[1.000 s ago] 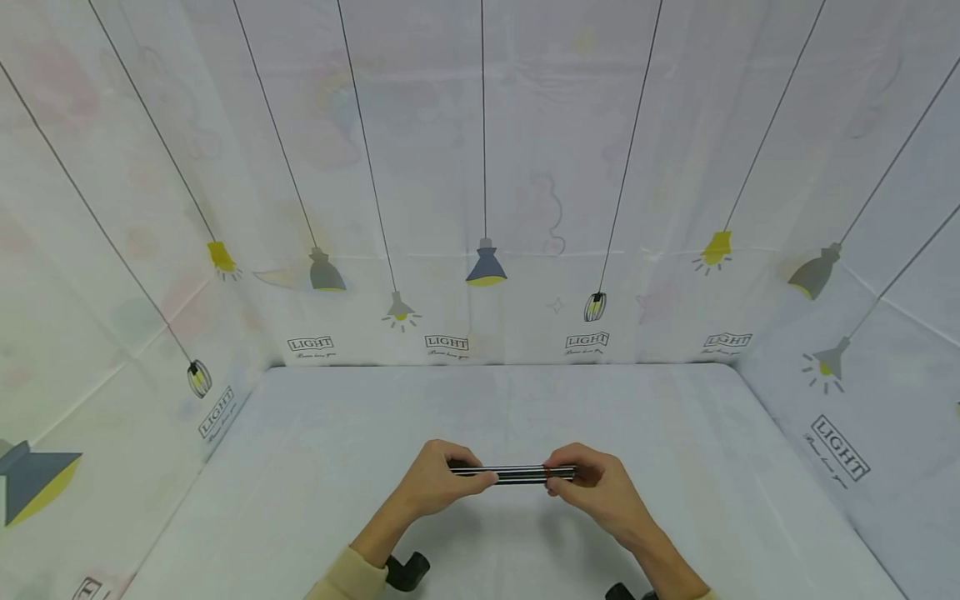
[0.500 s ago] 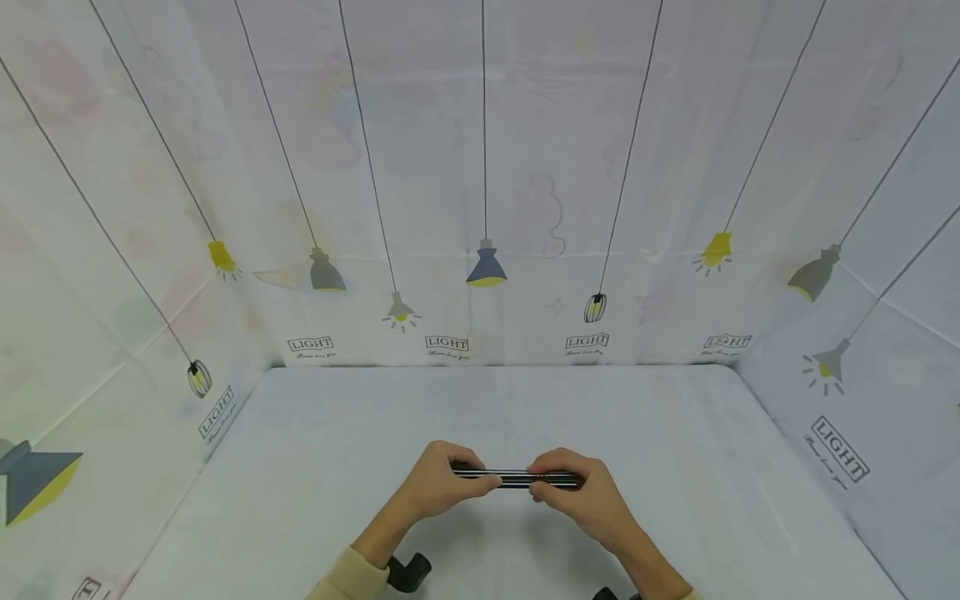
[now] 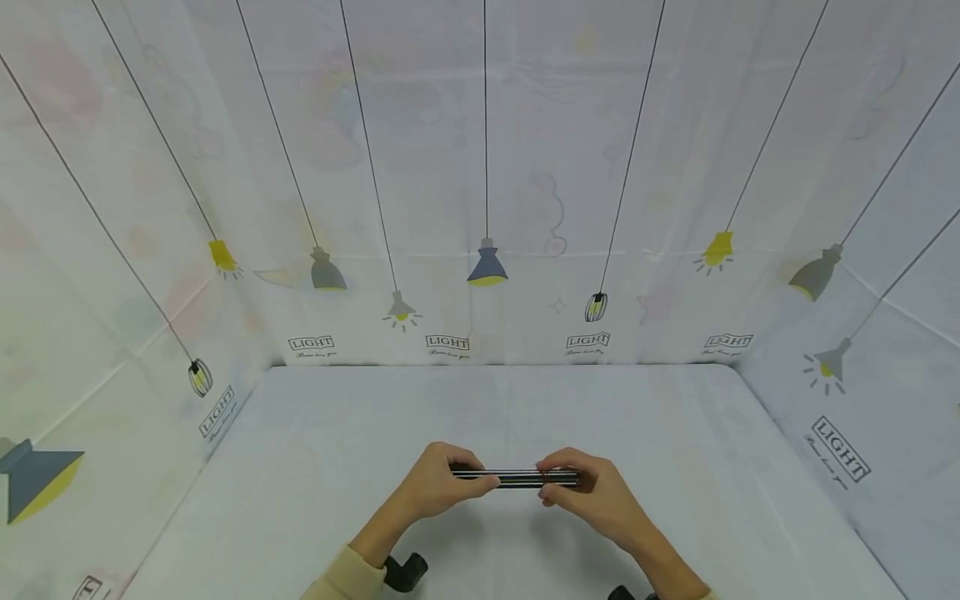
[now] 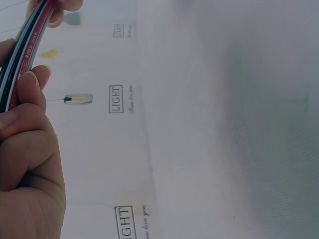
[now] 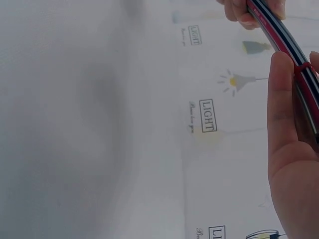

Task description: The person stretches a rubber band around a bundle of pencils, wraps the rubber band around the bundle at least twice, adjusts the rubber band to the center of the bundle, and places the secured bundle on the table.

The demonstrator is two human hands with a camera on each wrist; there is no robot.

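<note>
A bundle of slim striped pencils (image 3: 519,478), black and silver with a red printed one, is held level above the table between my hands. My left hand (image 3: 438,482) grips its left end between thumb and fingers. Near the right end my right hand (image 3: 600,493) pinches the bundle, thumb in front and fingers behind. A red rubber band (image 5: 303,67) circles the pencils by the right fingertips. In the left wrist view the red pencil (image 4: 29,54) shows small white lettering, too small to read. Both pencil ends are partly covered by the hands.
A white table (image 3: 360,408) lies under the hands. Beyond it stands a pale wall covering (image 3: 525,167) printed with hanging lamps and LIGHT labels. Black fittings (image 3: 406,572) sit by the wrists.
My right hand slid left along the pencils, then back right, uncovering the red band again. The left hand and the bundle stay almost in place.
</note>
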